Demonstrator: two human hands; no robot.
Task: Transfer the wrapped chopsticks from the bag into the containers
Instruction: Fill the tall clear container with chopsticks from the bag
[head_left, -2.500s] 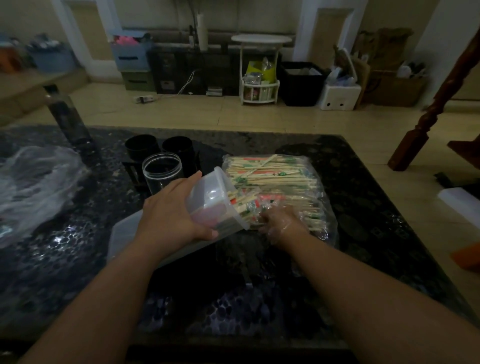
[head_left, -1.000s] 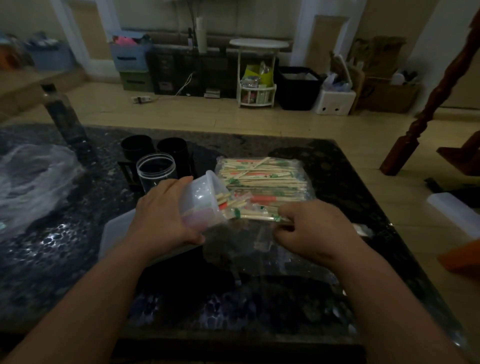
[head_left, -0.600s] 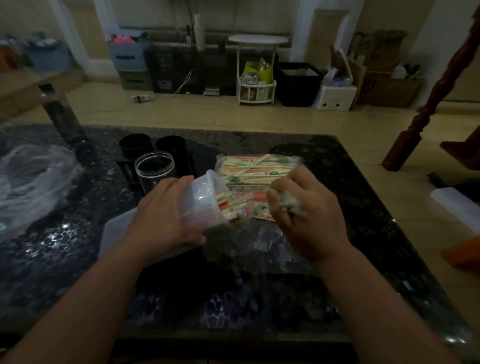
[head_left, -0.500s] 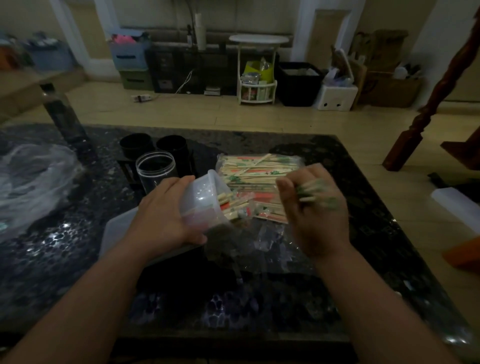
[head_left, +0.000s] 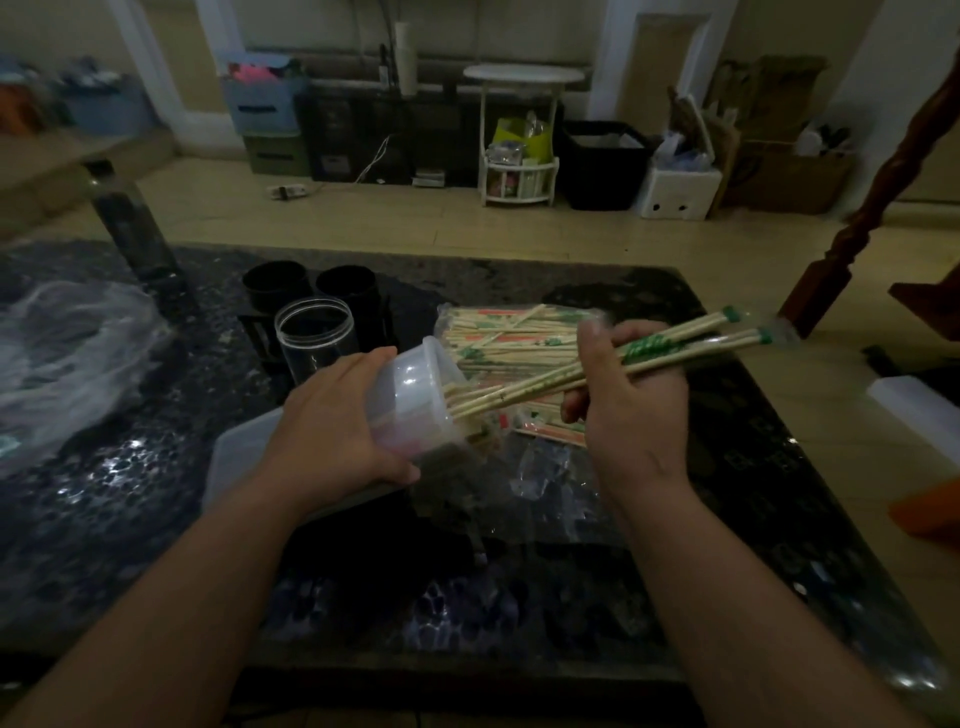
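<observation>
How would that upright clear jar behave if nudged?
The jar looks empty and thin-walled, so probably light and easily tipped. Being round, it would likely roll once down. Smooth plastic might also slide on the glossy table.

pale wood chopsticks (head_left: 675, 348) w/ green print, clear jar (head_left: 317, 338), 2 black cups (head_left: 311, 286), speckled black table (head_left: 156, 467)

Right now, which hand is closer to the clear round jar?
Left. The left hand grips the tilted tub right next to the clear jar; the right hand holds chopsticks farther off to its right.
</observation>
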